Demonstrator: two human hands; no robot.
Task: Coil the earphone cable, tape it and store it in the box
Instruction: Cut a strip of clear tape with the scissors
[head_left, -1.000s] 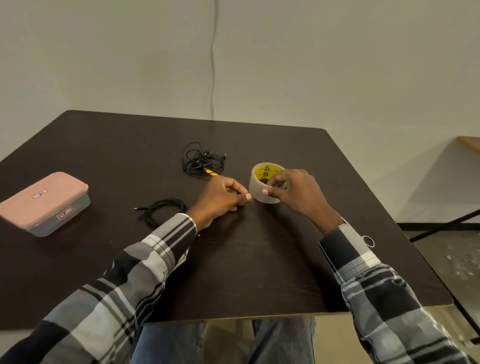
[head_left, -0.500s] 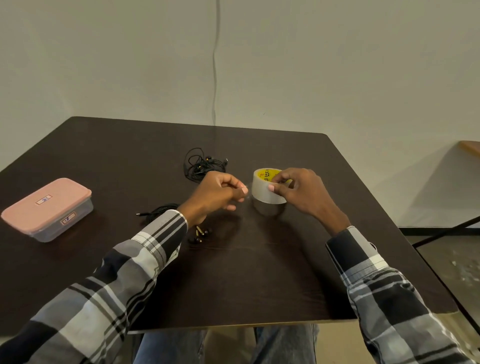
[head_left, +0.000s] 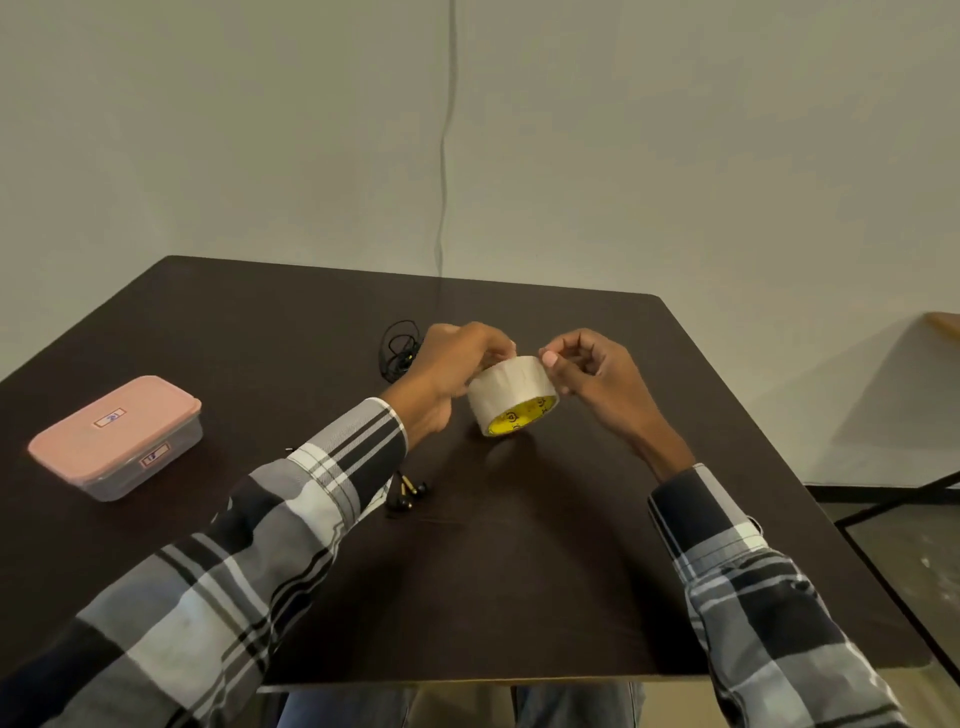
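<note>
While my plaid sleeves (head_left: 291, 525) reach in from the near edge of the dark table (head_left: 519, 582), two black earbuds (head_left: 408, 493) with gold stems lie on the wood just beside my left cuff, their cable hidden under the sleeve. Farther in, I hold the tape roll (head_left: 511, 392) up off the table, tilted so its yellow core faces down toward me. My left hand (head_left: 452, 369) has its fingers curled round the roll's left side, and my right hand (head_left: 592, 376) pinches the roll's upper right edge between thumb and forefinger, the other fingers curled. Well to the left sits the box (head_left: 117, 436), its pink lid on, clear walls below. Just beyond my left hand, a loose tangle of black earphone cable (head_left: 397, 348) lies on the far part of the table.
</note>
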